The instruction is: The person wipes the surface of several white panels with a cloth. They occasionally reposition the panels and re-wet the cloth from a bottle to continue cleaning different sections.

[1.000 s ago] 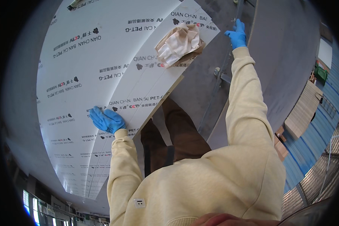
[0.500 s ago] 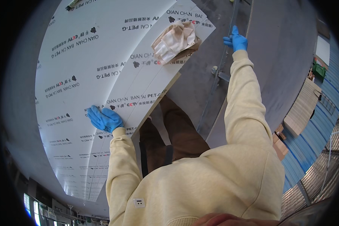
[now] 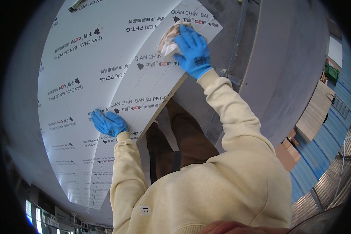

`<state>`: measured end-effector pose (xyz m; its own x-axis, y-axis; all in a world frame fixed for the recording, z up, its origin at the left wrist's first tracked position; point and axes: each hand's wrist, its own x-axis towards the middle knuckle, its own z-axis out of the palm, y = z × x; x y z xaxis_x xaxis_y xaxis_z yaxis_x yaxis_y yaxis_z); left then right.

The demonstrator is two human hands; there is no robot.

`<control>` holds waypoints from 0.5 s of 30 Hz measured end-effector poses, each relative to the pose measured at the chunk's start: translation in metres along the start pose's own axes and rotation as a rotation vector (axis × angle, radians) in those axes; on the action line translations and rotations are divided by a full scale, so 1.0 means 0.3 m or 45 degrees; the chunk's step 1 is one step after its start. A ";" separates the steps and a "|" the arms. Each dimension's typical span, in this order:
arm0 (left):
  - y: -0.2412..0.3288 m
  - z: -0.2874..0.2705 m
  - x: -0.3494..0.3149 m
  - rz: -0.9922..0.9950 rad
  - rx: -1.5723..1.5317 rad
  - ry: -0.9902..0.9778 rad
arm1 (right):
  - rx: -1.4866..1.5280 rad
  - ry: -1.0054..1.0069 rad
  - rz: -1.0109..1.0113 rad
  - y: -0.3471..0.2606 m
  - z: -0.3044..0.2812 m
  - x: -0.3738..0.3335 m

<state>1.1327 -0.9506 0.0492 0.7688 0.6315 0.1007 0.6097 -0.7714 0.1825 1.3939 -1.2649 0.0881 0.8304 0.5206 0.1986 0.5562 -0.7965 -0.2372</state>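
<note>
A large white panel [image 3: 117, 35], covered in repeated print, stretches across the left. Along its near side runs a white strip [image 3: 134, 87] marked with long fine lines. My left hand [image 3: 110, 123], in a blue glove, lies flat on the lower part of the strip, fingers extended and holding nothing. Near the strip's upper end sits a crumpled off-white cloth [image 3: 169, 44]. My right hand [image 3: 193, 52], also gloved in blue, closes over the cloth from its right side, thumb at the lower edge. Part of the cloth is hidden beneath the fingers.
A long grey surface [image 3: 279, 62] stands to the right, with a metal rail [image 3: 238, 43] beside it. Beyond are a stack of pale boards [image 3: 314, 111], a green bin [image 3: 331, 72] and blue corrugated sheeting [image 3: 319, 156]. My legs [image 3: 187, 132] stand close to the panel's near edge.
My right hand has come left from above the rail and now rests over the cloth, its fingers around it. My left hand has stayed in place on the strip.
</note>
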 end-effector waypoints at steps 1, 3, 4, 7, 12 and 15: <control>-0.002 0.003 0.003 0.017 -0.012 0.013 | 0.074 0.111 -0.044 0.043 0.003 0.011; -0.017 -0.005 -0.014 0.020 0.003 0.015 | 0.051 0.167 -0.033 0.123 -0.005 0.051; -0.011 -0.010 -0.013 0.010 0.015 0.018 | 0.011 0.293 0.038 0.199 0.008 0.056; 0.025 0.002 0.011 0.009 -0.018 0.031 | 0.059 0.390 0.399 0.428 0.007 0.044; 0.013 -0.011 0.000 0.014 0.042 0.033 | -0.037 0.379 0.079 0.172 -0.036 -0.007; 0.009 -0.028 -0.007 -0.003 0.047 0.048 | 0.310 0.220 -0.059 -0.093 0.000 -0.097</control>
<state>1.1311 -0.9535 0.0577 0.7599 0.6353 0.1374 0.6186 -0.7718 0.1470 1.3542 -1.2578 0.0890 0.7975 0.4780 0.3681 0.6024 -0.6651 -0.4413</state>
